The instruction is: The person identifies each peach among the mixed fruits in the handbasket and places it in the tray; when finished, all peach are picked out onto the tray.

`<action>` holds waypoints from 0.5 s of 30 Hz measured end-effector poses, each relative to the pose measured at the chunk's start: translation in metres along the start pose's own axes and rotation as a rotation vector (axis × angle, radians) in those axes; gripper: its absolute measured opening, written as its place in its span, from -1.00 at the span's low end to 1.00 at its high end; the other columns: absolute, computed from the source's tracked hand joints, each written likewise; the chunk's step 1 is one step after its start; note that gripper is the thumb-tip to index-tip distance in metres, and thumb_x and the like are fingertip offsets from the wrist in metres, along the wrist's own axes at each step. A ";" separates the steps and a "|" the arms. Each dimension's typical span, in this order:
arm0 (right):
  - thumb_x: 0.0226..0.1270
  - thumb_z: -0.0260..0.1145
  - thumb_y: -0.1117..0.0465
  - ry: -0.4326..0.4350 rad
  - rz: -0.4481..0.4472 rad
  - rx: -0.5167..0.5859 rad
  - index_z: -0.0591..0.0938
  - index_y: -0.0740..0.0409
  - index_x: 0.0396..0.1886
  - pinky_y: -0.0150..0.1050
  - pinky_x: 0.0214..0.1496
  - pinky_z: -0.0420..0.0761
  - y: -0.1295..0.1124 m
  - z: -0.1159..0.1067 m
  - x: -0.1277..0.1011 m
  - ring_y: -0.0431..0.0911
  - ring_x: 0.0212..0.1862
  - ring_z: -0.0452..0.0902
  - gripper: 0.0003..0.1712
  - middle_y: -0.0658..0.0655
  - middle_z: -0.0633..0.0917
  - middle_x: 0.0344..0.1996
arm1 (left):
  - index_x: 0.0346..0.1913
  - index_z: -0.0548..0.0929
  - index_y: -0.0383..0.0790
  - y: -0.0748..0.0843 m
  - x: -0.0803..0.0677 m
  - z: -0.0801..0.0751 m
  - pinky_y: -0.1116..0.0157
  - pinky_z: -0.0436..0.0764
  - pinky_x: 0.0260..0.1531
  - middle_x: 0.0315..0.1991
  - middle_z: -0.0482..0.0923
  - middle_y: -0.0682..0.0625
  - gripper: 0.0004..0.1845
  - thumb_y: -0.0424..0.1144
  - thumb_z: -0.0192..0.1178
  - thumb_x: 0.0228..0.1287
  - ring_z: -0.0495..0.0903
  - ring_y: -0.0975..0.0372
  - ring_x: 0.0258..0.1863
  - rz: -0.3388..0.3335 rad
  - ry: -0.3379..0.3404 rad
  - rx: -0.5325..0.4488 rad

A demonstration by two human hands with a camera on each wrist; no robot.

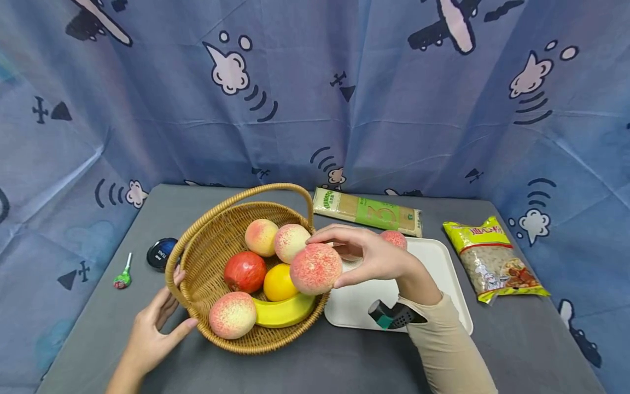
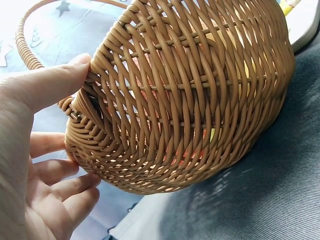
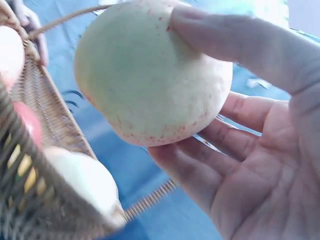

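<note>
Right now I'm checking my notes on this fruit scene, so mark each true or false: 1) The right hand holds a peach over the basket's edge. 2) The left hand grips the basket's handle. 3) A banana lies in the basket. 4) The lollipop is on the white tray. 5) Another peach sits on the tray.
1) True: the right hand holds a peach above the wicker basket rim.
2) False: the left hand rests against the basket's outer wall, not the handle.
3) True: the banana lies inside.
4) False: the lollipop lies on the grey table, left of the basket.
5) True: a second peach sits on the white tray.
</note>
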State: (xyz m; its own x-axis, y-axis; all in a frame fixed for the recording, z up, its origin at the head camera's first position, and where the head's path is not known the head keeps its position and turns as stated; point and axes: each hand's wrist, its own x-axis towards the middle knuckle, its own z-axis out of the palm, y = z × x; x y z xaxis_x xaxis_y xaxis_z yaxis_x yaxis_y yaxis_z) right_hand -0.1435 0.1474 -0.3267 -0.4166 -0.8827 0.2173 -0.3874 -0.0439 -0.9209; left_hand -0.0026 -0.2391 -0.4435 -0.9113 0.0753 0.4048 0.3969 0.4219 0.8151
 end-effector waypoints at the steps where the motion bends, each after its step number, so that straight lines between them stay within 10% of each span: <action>1: 0.02 0.46 0.42 0.034 -0.013 -0.012 0.39 0.27 0.27 -0.15 0.20 0.60 0.001 -0.001 -0.008 -0.03 0.19 0.44 -0.24 0.20 0.44 0.22 | 0.37 0.21 -0.46 0.000 0.000 0.000 0.58 0.39 0.21 0.43 0.14 -0.27 -0.08 -0.73 0.31 -0.18 0.28 0.42 0.34 -0.001 -0.002 -0.001; 15: -0.15 0.28 0.78 0.579 -0.049 -0.107 0.27 0.56 0.27 -0.45 0.11 0.60 0.010 -0.020 -0.121 -0.16 0.14 0.50 -0.14 0.13 0.47 0.20 | 0.37 0.22 -0.48 -0.002 0.000 -0.001 0.57 0.39 0.22 0.41 0.14 -0.32 -0.08 -0.75 0.30 -0.19 0.28 0.39 0.35 -0.001 -0.006 -0.012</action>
State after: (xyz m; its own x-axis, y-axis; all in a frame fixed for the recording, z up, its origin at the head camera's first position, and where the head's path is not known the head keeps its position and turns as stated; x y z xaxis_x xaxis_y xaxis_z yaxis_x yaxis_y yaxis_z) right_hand -0.1129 0.2634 -0.3555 -0.7653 -0.4806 0.4281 -0.4861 -0.0043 -0.8739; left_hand -0.0034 -0.2408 -0.4442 -0.9122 0.0802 0.4019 0.3976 0.4108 0.8205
